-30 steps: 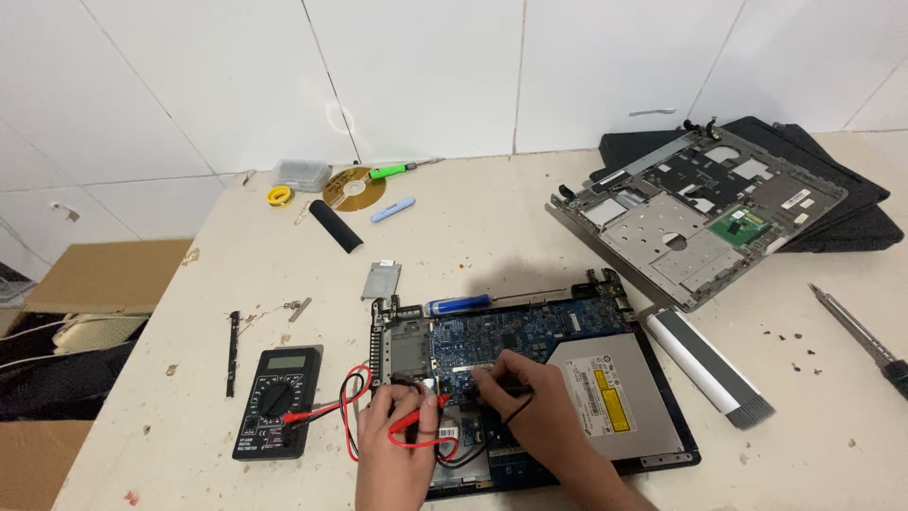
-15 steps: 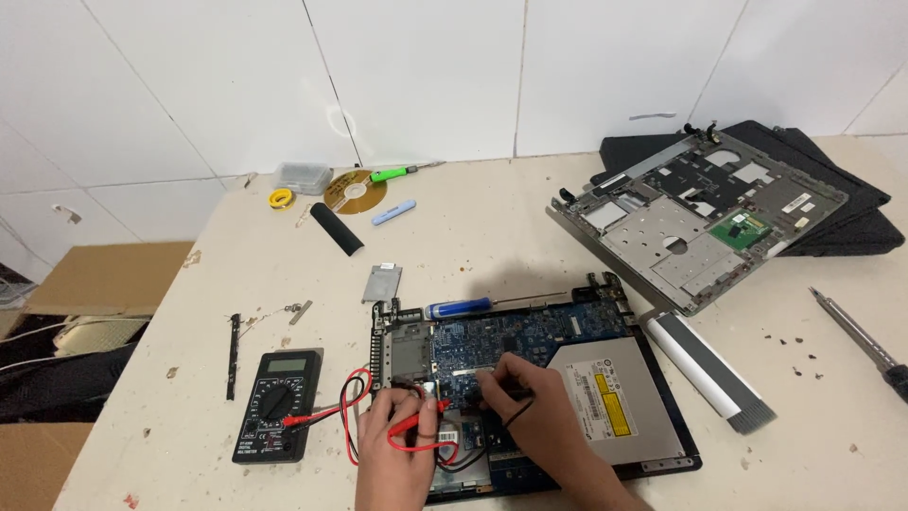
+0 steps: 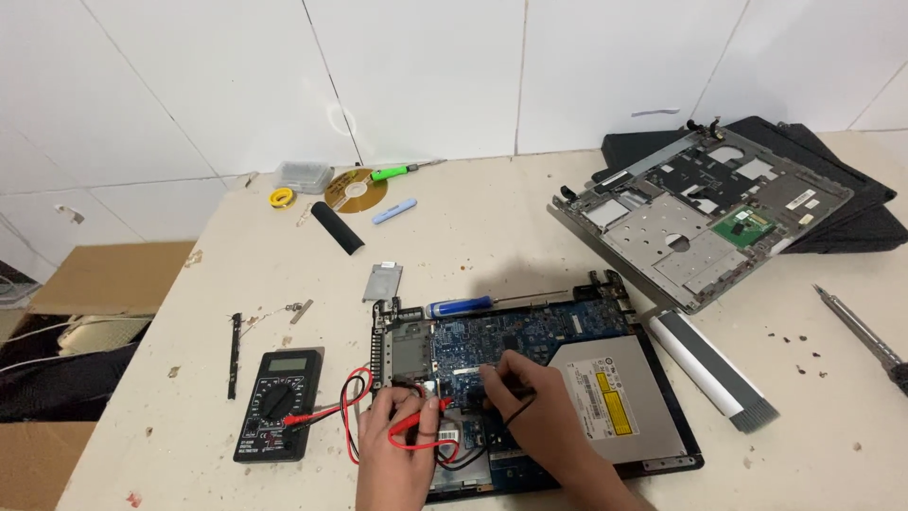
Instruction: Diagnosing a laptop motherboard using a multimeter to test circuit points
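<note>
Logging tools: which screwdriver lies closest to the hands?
The blue-handled screwdriver, lying on the open laptop's top edge just above both hands; the green-handled one lies far back by the wall.

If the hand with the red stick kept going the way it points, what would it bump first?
Probably the blue circuit board: the left hand aims its red probe up-right, the tip already near it. Depth is unclear.

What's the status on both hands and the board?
Left hand grips red probe. Right hand grips black probe. Both tips on blue laptop motherboard. Nothing blocking.
</note>
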